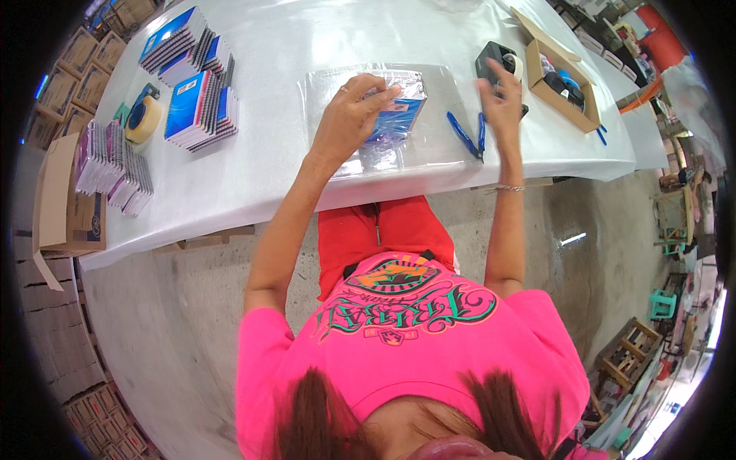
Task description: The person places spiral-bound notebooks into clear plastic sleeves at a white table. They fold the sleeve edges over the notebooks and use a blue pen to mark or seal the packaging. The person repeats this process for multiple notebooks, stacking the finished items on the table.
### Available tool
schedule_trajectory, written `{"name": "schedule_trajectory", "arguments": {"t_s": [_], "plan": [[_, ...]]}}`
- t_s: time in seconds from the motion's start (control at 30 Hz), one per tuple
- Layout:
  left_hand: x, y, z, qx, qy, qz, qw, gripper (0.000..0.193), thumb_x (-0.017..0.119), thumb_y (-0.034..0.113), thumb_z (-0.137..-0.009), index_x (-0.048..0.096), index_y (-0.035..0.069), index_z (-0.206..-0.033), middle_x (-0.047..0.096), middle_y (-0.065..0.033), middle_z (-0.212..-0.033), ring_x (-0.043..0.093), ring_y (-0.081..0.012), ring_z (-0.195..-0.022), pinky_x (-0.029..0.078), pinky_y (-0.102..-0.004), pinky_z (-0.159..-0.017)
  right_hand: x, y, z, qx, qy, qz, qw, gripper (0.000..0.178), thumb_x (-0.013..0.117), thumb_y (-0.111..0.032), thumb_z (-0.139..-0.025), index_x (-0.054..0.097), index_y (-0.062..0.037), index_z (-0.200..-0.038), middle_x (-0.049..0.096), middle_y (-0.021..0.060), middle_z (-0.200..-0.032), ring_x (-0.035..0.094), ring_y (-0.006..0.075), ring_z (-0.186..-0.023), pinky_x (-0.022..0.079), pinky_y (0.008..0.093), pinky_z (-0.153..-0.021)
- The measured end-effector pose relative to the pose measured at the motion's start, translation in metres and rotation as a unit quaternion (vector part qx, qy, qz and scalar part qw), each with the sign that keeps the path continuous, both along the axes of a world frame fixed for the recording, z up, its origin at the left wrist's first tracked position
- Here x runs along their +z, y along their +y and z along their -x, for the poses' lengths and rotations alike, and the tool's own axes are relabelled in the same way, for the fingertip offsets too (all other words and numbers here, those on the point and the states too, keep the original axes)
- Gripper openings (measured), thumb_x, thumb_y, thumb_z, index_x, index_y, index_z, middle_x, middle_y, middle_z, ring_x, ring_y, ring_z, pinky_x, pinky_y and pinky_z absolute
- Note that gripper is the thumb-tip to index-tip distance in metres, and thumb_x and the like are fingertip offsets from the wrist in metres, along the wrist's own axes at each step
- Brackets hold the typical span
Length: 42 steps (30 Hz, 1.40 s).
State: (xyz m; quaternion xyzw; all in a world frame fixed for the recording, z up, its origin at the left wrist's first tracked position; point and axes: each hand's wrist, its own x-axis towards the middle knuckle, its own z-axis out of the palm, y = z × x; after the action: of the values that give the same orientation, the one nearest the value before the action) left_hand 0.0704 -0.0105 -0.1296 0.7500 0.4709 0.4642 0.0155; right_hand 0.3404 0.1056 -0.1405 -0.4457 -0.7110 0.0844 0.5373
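Near the table's front edge, a blue-covered bundle, apparently notebooks, lies partly wrapped in clear plastic film. My left hand grips it from above, its bent fingers pressing the film against the top. My right hand is raised off to the right, in front of a black tape dispenser with a roll of clear tape. Its fingers are apart and slightly blurred; no tape shows clearly in them. Blue-handled snips lie on the film between the bundle and my right hand.
Stacks of blue spiral notebooks and purple ones stand on the left, near a tape roll in a dispenser. An open cardboard box sits at the left edge. A small carton of supplies lies right of the black dispenser.
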Motion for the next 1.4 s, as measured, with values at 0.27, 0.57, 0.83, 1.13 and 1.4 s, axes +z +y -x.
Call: {"name": "schedule_trajectory", "arguments": {"t_s": [0.27,0.57,0.83,1.13,1.4], "plan": [[-0.013,0.005,-0.001,0.023,0.025,-0.125,0.992,0.032,0.068,0.000,-0.077,0.071,0.011,-0.106,0.064,-0.0056,-0.100,0.063,-0.0238,-0.097,0.053,-0.0354,-0.081,-0.023,0.045,-0.122,-0.058,0.187,0.355,0.914,0.044,0.070,-0.045,-0.086,0.072,-0.0016,-0.094,0.063,0.0029,-0.076,0.051,0.0089,-0.063,0.045,0.0232,-0.059],[-0.010,0.006,-0.005,-0.005,-0.060,-0.114,0.992,0.016,0.072,0.002,-0.075,0.069,0.006,-0.090,0.066,-0.0061,-0.095,0.064,-0.0236,-0.095,0.053,-0.0355,-0.080,-0.014,0.050,-0.124,-0.053,0.195,0.368,0.908,0.020,0.078,-0.027,-0.081,0.069,-0.0088,-0.079,0.064,0.0001,-0.076,0.055,0.0092,-0.065,0.047,0.0221,-0.062],[-0.009,0.013,0.004,-0.003,0.054,-0.206,0.977,0.014,0.071,0.002,-0.073,0.066,0.009,-0.084,0.063,-0.0028,-0.087,0.063,-0.0207,-0.092,0.048,-0.0364,-0.087,-0.014,-0.006,-0.092,-0.020,0.361,0.345,0.867,0.019,0.062,-0.019,-0.094,0.061,-0.0004,-0.092,0.060,0.0049,-0.083,0.063,0.0170,-0.066,0.056,0.0312,-0.064],[-0.016,0.021,0.005,-0.016,0.071,-0.254,0.964,0.014,0.071,0.004,-0.072,0.067,0.010,-0.085,0.063,-0.0002,-0.086,0.063,-0.0170,-0.091,0.047,-0.0343,-0.083,-0.047,-0.046,-0.088,-0.207,0.142,0.318,0.914,0.018,0.059,-0.013,-0.093,0.060,0.0042,-0.094,0.065,0.0109,-0.077,0.062,0.0149,-0.057,0.053,0.0272,-0.051],[-0.017,0.017,0.010,-0.008,0.091,-0.253,0.963,0.018,0.072,0.006,-0.072,0.070,0.011,-0.088,0.065,0.0019,-0.089,0.063,-0.0151,-0.092,0.046,-0.0326,-0.081,0.032,-0.113,0.093,0.138,0.299,0.355,0.875,0.029,0.070,-0.029,-0.089,0.060,-0.0014,-0.088,0.062,0.0041,-0.071,0.055,0.0069,-0.053,0.043,0.0194,-0.046]]}}
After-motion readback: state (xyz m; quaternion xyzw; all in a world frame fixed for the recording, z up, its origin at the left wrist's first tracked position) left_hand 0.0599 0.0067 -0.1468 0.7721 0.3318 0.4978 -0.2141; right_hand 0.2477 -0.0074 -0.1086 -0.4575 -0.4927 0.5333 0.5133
